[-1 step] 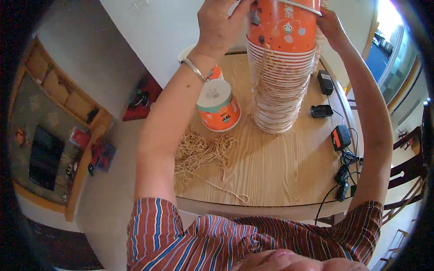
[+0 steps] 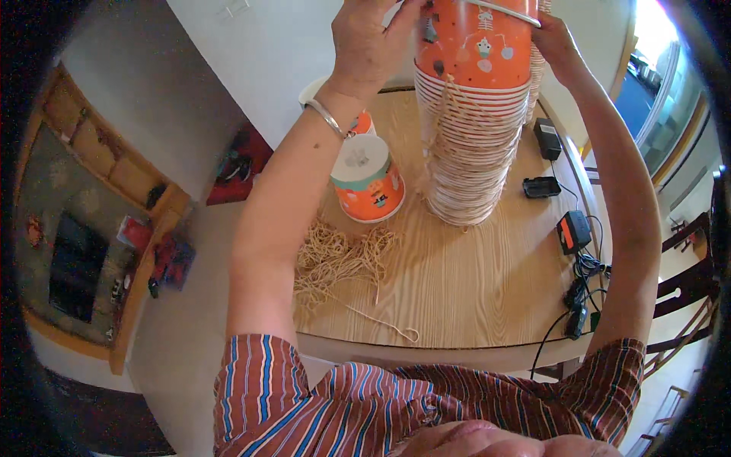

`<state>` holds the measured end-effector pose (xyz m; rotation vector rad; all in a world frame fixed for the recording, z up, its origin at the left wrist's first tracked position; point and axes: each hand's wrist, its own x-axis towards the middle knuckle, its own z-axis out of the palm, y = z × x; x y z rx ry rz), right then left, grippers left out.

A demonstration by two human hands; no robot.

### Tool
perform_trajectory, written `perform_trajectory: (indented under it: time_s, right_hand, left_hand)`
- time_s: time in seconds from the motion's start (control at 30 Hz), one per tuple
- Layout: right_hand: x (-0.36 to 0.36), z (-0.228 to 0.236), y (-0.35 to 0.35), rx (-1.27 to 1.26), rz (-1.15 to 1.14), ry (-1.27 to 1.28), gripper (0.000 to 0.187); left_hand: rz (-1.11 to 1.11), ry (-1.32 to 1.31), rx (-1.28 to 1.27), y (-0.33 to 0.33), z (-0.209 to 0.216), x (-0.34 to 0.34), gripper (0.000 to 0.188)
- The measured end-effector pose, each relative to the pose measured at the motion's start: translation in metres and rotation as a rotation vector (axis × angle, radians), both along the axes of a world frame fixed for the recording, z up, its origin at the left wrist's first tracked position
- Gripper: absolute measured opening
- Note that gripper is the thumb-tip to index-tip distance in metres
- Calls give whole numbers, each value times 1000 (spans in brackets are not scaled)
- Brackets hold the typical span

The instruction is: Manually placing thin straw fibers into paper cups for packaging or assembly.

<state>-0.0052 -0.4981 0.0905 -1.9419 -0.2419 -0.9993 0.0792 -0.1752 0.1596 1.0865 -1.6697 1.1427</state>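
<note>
A tall stack of nested paper buckets (image 2: 476, 148) stands upside down on the wooden table, with cord looped along its rims. The topmost full orange side (image 2: 487, 52) shows little printed figures. Over it sits the white rim of another bucket (image 2: 502, 13), mostly cut off by the upper edge. My left hand (image 2: 365, 38) grips this upper bucket from the left, thumb against its side; its other fingers are partly out of view. My right hand (image 2: 554, 42) holds the same bucket by its rim on the right. Beside the stack, an orange bucket (image 2: 371, 190) rests base up.
A tangled heap of beige cord (image 2: 343, 259) lies near my left forearm, one strand trailing toward the table's front edge. Black chargers (image 2: 572, 232) and cables (image 2: 585, 266) run along the right side. Another stack (image 2: 537, 84) stands behind the first. A dark chair (image 2: 689, 289) is at right.
</note>
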Motion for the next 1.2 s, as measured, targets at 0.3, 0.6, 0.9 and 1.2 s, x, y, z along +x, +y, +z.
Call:
perform_trajectory:
  time_s: [0.3,0.6,0.9,1.2]
  right_hand:
    - [3,-3,-5,-53,-153,4,28]
    - [-1,2,3,-66,-215,28,27]
    - [3,-2,-7,-45,-83,21,25]
    - [3,4,26,-80,-246,-9,19]
  left_hand:
    - [19,90,33,-2,-5,-2,17]
    - [-10,81,-4,-5,-6,0,19]
    - [97,39,19,1,-14,-13,19]
    - [89,111,37,7,-25,-14,22]
